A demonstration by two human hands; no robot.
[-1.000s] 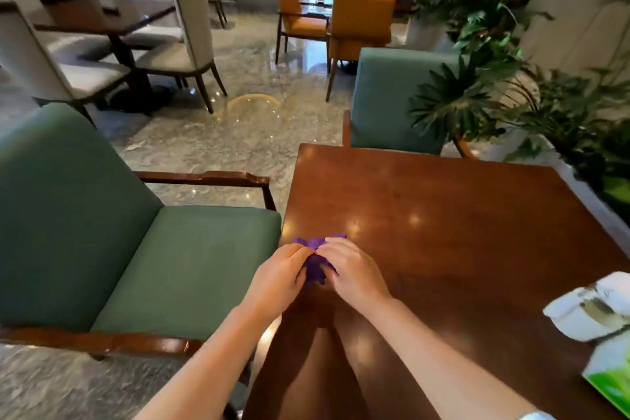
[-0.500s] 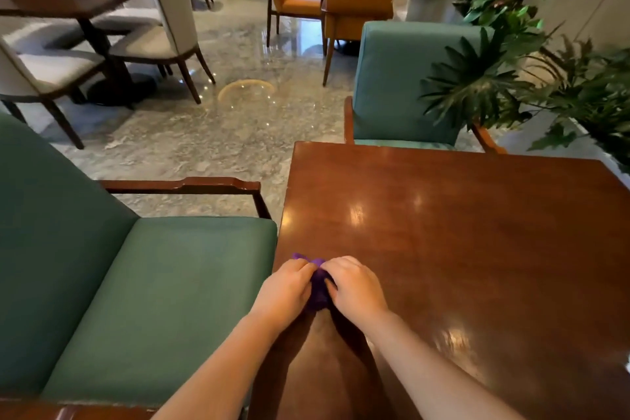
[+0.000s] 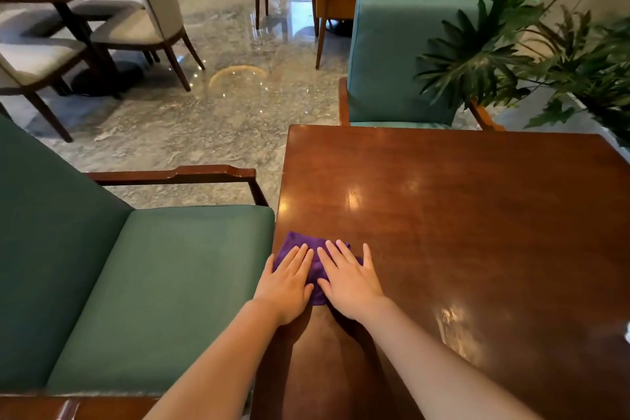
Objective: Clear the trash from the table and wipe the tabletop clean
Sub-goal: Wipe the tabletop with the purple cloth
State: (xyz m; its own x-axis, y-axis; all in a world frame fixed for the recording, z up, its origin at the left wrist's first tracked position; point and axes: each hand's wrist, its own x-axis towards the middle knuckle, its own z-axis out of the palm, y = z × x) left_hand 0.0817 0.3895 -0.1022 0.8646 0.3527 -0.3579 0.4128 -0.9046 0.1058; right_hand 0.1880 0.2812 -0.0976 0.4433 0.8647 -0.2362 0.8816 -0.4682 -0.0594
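A purple cloth (image 3: 315, 264) is pressed flat by the open left hand (image 3: 286, 286) and open right hand (image 3: 351, 283) at the counter (image 3: 460, 215) edge nearest the green armchair (image 3: 153, 283), no trash is seen, and most wiping seems left.

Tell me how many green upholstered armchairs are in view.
2. One green upholstered armchair stands against the left edge of the brown wooden table; the other is at its far edge. More may sit outside the frame.
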